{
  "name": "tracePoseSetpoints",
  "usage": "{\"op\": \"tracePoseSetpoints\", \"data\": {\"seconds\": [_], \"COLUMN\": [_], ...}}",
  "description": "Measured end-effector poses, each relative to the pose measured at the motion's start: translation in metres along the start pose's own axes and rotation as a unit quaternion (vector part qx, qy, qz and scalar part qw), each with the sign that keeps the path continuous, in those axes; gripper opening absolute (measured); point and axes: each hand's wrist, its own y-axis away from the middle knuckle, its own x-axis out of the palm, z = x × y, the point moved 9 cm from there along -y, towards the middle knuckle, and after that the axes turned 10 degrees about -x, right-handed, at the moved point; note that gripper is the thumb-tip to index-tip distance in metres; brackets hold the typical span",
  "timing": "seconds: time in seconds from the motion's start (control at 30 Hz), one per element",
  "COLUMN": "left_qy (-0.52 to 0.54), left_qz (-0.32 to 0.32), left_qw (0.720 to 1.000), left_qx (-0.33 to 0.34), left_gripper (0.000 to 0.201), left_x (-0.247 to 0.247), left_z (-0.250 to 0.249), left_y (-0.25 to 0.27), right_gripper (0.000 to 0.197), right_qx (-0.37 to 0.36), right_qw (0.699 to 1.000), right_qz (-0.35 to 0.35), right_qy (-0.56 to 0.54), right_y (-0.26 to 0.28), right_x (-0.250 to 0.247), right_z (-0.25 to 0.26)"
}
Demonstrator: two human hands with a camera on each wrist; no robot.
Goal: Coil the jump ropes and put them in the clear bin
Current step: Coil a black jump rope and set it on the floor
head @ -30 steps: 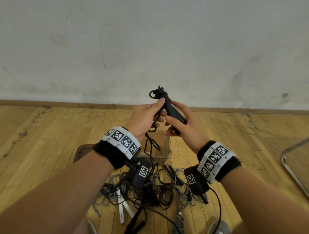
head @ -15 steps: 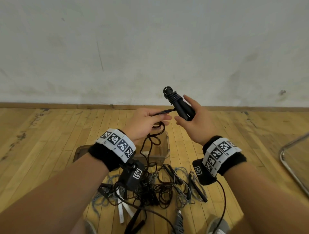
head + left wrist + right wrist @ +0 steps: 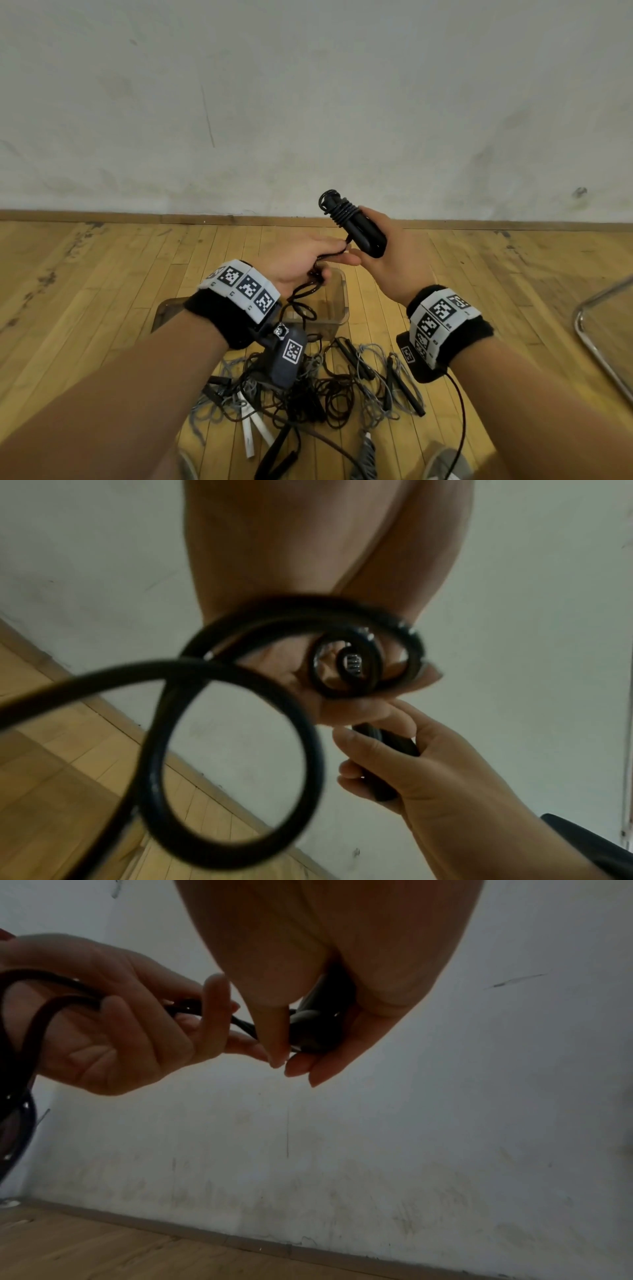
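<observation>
- Right hand (image 3: pixel 394 260), seen from the head camera: fingers curl round the paired black handles (image 3: pixel 359 233) of a jump rope, thumb tip just beside the left hand's fingertips.
- Handles: long axis runs from about 5 o'clock at the palm to 11 o'clock at the free end, which points up and away toward the wall (image 3: pixel 308 102). Several turns of black cord (image 3: pixel 340 214) are wound tightly round the upper part, with a small loop standing off the top end.
- Left hand (image 3: pixel 301 260): at 9 o'clock from the handles, fingers pinch the black cord where it leaves the winding. In the left wrist view the cord falls from this hand in wide loose loops (image 3: pixel 240 750) toward the camera.
- Right wrist view: the butt end of the handles (image 3: pixel 308 1031) sits in the cupped right palm; the left hand's fingers (image 3: pixel 215 1007) close on the cord beside it.
- Clear bin (image 3: pixel 339 308): on the wooden floor (image 3: pixel 85 291) below the hands, at 6 o'clock from them; hanging cord loops pass in front of it, and whether they touch it cannot be told.
- Heap of tangled ropes (image 3: pixel 325 394): black and grey cords with black and white handles, on the floor at 6 o'clock from the bin.
- Wristbands (image 3: pixel 243 287): black, carrying square black-and-white coded markers; no readable words or brand names.
</observation>
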Motion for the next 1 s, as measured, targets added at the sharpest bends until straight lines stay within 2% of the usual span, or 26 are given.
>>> {"op": "tracePoseSetpoints", "data": {"seconds": [0.13,0.37,0.47,0.67,0.8,1.0], "left_qy": [-0.025,0.079,0.059,0.009,-0.018,-0.016], "left_qz": [-0.024,-0.105,-0.137,-0.187,-0.194,-0.227], "left_qw": [0.999,0.987,0.982,0.97,0.968,0.961], "left_qx": [0.037,0.092,0.115,0.153,0.16,0.159], "left_gripper": [0.026,0.024,0.023,0.019,0.024,0.035], "left_x": [-0.005,-0.017,-0.019,-0.033,-0.034,-0.041], "left_z": [-0.005,-0.015,-0.019,-0.025,-0.024,-0.022], "left_y": [-0.002,0.006,0.009,0.014,0.015,0.013], "right_gripper": [0.074,0.078,0.076,0.05,0.048,0.054], "right_qx": [0.012,0.02,0.004,-0.046,-0.058,-0.056], "right_qw": [1.0,0.998,0.998,0.996,0.994,0.992], "right_qz": [-0.004,0.002,-0.001,0.024,0.007,0.023], "right_qy": [0.018,0.054,0.07,-0.077,-0.087,-0.112], "right_y": [-0.001,-0.003,-0.005,0.001,0.001,0.003], "right_x": [-0.004,-0.003,0.002,0.024,0.023,0.023], "right_z": [-0.004,-0.001,0.005,0.015,0.012,0.019]}}
